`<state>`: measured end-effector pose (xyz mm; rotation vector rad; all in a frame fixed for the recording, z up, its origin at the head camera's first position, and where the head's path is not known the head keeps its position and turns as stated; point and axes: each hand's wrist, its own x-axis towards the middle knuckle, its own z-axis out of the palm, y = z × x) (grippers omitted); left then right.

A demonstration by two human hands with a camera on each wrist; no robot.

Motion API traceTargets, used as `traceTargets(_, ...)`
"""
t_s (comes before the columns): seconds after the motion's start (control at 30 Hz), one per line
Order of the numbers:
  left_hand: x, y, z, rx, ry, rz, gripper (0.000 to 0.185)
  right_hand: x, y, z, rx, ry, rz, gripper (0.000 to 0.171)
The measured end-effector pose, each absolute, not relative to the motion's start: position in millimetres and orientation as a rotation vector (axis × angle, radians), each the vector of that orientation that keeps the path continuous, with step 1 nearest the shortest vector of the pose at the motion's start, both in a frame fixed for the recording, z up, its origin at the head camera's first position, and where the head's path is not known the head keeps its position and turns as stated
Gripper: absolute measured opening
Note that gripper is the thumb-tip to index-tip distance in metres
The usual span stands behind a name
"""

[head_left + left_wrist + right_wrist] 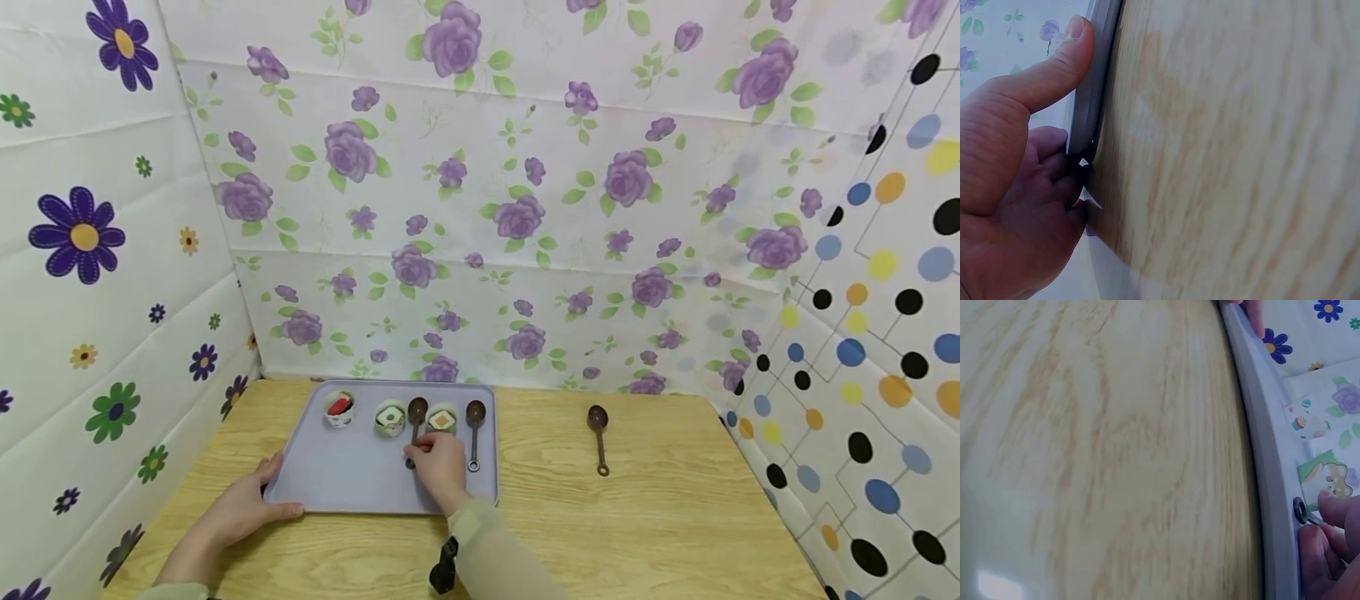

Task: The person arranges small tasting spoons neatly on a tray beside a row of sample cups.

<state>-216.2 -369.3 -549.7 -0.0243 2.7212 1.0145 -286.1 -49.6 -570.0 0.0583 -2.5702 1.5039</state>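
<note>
Head view, wooden table (675,517), floral sheets (525,167)

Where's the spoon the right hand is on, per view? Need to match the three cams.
Head: spoon on the tray, lower centre, between two small cups, right hand on its handle.
Left wrist: not in it; only the left hand gripping the tray rim.
Right wrist: only its handle ring, lower right, by the fingertips.
Shared landmark: the grey tray rim.

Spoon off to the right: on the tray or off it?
Off. The spoon lies flat on the bare wooden table, clear of the grey tray, bowl toward the back wall, handle ring toward the person.
</note>
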Motion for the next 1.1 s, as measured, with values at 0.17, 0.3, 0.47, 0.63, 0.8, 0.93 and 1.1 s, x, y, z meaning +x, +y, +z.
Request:
traceTargets(0.17, -215.4, -370.8, -550.2, -0.026, 2.71, 1.018, 0.134, -282.8, -37.2, -570.5, 0.151, -2.559, 1.638, 0.015)
traceTargets(0.3, -214.8, -371.8, -550.5, -0.012, 2.724, 0.99, 0.134, -280.2, -19.2, -566.0, 0.23, -2.519, 1.775, 0.02)
traceTargets(0.47, -215.9, -370.0, -549.3, 0.008, 2.735, 1.0, 0.132, -284.9, 20.4, -548.0, 0.242, -2.461, 1.858, 0.026)
traceTargets(0.63, -215.7, -369.6, -550.1, -0.009, 2.713, 1.022, 0.135, -294.8, 75.5, -540.3, 0.131, -2.392, 1.867, 0.032)
traceTargets(0.8, -215.8, -370.4, -551.1, -0.006, 2.728, 1.004, 0.135, -303.8, 136.9, -542.1, -0.041, -2.366, 1.822, 0.036)
traceTargets(0.93, -216.6, -370.4, -551.8, -0.002, 2.729, 0.999, 0.135, -305.2, 180.2, -541.1, -0.137, -2.392, 1.753, 0.037)
traceTargets(1.1, -217.9, -370.4, -552.6, -0.002, 2.73, 0.988, 0.136, -305.1, 221.9, -538.7, -0.225, -2.401, 1.71, 0.04)
